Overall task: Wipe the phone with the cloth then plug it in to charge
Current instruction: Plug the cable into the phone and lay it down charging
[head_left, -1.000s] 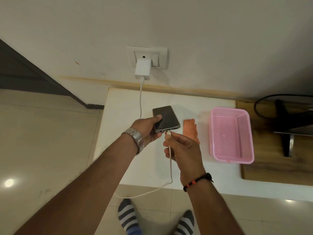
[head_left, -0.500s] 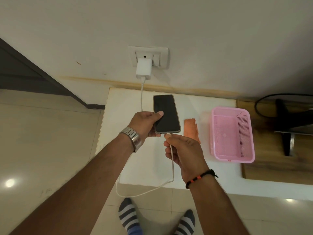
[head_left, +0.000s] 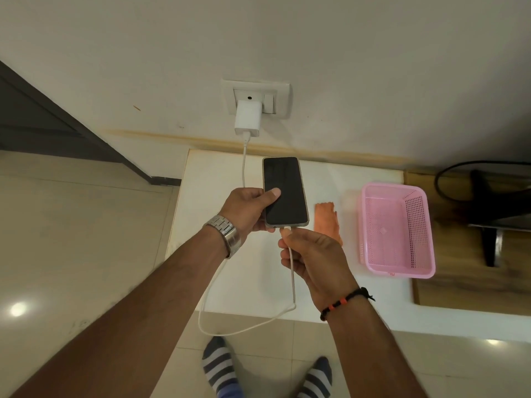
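My left hand grips a dark-screened phone above the white table, thumb on the glass, screen facing up. My right hand pinches the plug end of a white charging cable against the phone's bottom edge. The cable loops below the table's front edge and rises to a white charger in the wall socket. An orange cloth lies on the table just right of the phone, partly hidden by my right hand.
An empty pink plastic basket stands on the table's right part. Beyond it is a wooden surface with a dark stand and a black cable. My striped socks are on the tiled floor below.
The phone has tipped from a slanted pose to flat and lengthwise toward the wall. My right hand has brought the cable plug up to its bottom edge.
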A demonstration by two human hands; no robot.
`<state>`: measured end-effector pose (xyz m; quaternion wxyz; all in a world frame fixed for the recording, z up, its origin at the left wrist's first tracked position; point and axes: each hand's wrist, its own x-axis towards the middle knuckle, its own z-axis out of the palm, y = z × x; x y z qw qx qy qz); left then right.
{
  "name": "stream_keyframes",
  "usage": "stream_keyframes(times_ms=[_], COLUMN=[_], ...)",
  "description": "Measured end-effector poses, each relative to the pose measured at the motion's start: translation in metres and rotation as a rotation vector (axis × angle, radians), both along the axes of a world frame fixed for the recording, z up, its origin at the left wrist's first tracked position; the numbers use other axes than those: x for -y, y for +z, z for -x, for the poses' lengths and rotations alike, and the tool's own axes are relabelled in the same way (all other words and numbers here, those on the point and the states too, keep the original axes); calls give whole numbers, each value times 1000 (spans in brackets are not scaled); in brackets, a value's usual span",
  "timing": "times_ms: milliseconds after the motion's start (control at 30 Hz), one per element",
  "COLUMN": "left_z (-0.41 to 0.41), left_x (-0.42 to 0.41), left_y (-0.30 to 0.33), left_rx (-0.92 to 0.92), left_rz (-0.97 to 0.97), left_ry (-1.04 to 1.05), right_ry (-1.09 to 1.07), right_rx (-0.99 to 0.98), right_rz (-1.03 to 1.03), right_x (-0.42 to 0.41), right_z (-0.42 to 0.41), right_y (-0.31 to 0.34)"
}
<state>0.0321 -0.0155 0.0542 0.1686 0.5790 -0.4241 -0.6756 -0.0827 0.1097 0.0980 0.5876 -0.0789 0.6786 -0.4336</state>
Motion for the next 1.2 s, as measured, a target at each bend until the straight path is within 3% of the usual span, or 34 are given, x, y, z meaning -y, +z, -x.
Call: stream_keyframes(times_ms=[167,267,567,833,1200], left_z=[-11,-12,-7,-2,-5], left_x=[-1,-2,-5,-9,-10], left_y=[-10,-19,-48,-66,-73], left_rx=[-13,49,231,372,409], left_rz=[27,41,27,27,64], left_ry=[-62,-130,-226,-178,-256], right_ry=[82,-15,67,126,154], right_rx=[-15,-85,-218,-329,-509], right_rz=[-26,20,-66,-144,-200], right_x=[-4,3,15,24,21], right_z=[11,20,23,19,13], right_y=[-7,-20,-85,-116,-125])
